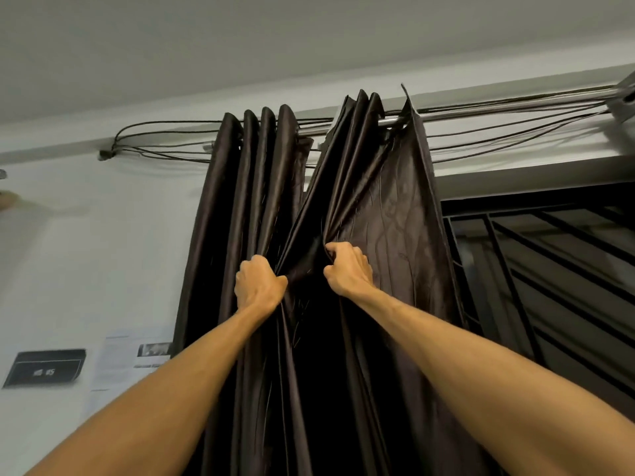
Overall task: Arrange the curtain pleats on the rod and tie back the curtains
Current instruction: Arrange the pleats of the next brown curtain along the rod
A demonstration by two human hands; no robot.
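Curtain: a dark brown glossy fabric curtain [395, 207] hangs at centre in tight pleats from a silver metal rod [498, 109] high on the far wall.
Hands: the left hand [259, 281] clutches a bundle of folds in a fist. Just beside it, the right hand [348, 269] curls its fingers into the neighbouring fold.
Edges, room: the curtain's right hem hangs free, and the rod is bare to the right of it.
Writing: the printed sheets [120, 359] at lower left are too blurred to read.
Hidden: the curtain's bottom is cut off, and the rod's left part is behind the pleats.

The wall papers [134, 359] and dark poster [48, 367] carry print too blurred to read.
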